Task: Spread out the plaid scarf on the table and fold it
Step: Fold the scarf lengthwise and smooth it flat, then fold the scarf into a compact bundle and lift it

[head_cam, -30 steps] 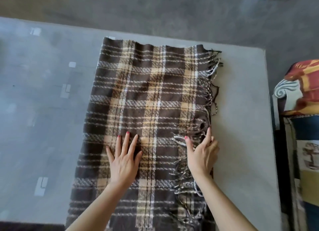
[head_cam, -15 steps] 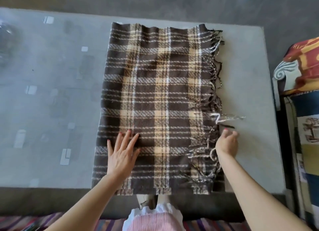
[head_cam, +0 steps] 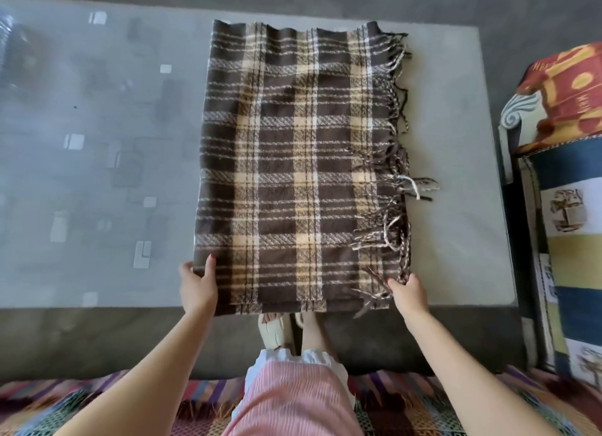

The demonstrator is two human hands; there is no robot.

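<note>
Soft daylight, wide-angle edge warp.

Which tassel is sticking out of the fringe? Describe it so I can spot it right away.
Start at the grey table, then the plaid scarf on it. Follow its fringed right edge down past halfway: one pale tassel juts sideways onto bare table, while the others hang along the edge.

Left hand [head_cam: 198,285] fingers hidden under the near left corner of the scarf [head_cam: 299,162]; only the thumb shows on top. Right hand [head_cam: 409,293] grip is buried in fringe, so closure cannot be judged. Bench [head_cam: 97,175] cut off at left edge; its far left corner blurred.
</note>
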